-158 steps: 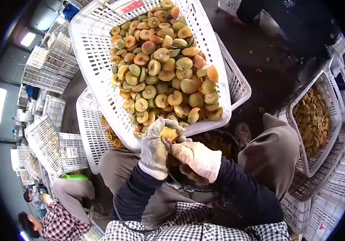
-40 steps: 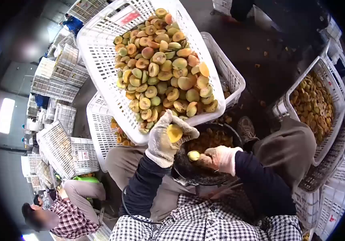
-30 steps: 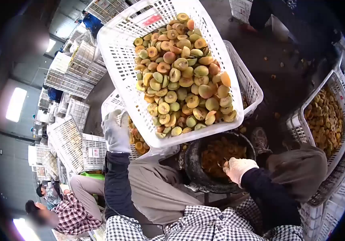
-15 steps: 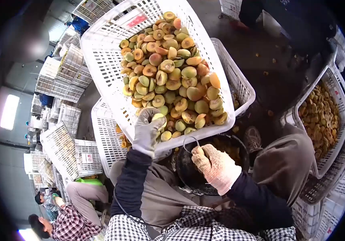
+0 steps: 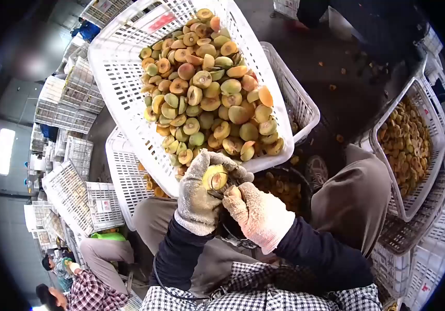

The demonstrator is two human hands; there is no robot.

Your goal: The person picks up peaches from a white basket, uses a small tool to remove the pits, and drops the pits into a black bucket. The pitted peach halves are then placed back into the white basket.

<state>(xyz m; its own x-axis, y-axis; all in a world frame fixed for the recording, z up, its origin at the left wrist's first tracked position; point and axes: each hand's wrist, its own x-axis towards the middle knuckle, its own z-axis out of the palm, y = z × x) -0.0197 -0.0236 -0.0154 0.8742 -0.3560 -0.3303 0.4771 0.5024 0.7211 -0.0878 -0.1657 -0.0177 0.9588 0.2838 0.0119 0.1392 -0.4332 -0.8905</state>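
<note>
My gloved left hand (image 5: pixel 200 189) is closed around a halved apricot-like fruit (image 5: pixel 214 178), its cut face turned up. Pressed close beside it, my gloved right hand (image 5: pixel 258 210) pinches a thin metal loop tool, now mostly hidden between the hands at the fruit. Just beyond them a white plastic crate (image 5: pixel 124 78) tilts toward me, heaped with halved fruit (image 5: pixel 202 88) in green, yellow and orange; some halves show a pit or hollow. Below the hands, partly covered by them, a black bucket (image 5: pixel 305 189) contains orange fruit pieces.
Another white crate (image 5: pixel 121 171) stands under the tilted one, and one more (image 5: pixel 305 111) behind it. At right, a crate (image 5: pixel 406 210) of fruit halves sits on stacked crates. Fruit scraps dot the dark floor (image 5: pixel 336 103). Seated people (image 5: pixel 95 290) and crate stacks (image 5: pixel 72 103) are at left.
My left hand has drawn back from the crate's edge with a fruit half. My right hand has moved left and up to meet it, bringing the metal loop to the fruit.
</note>
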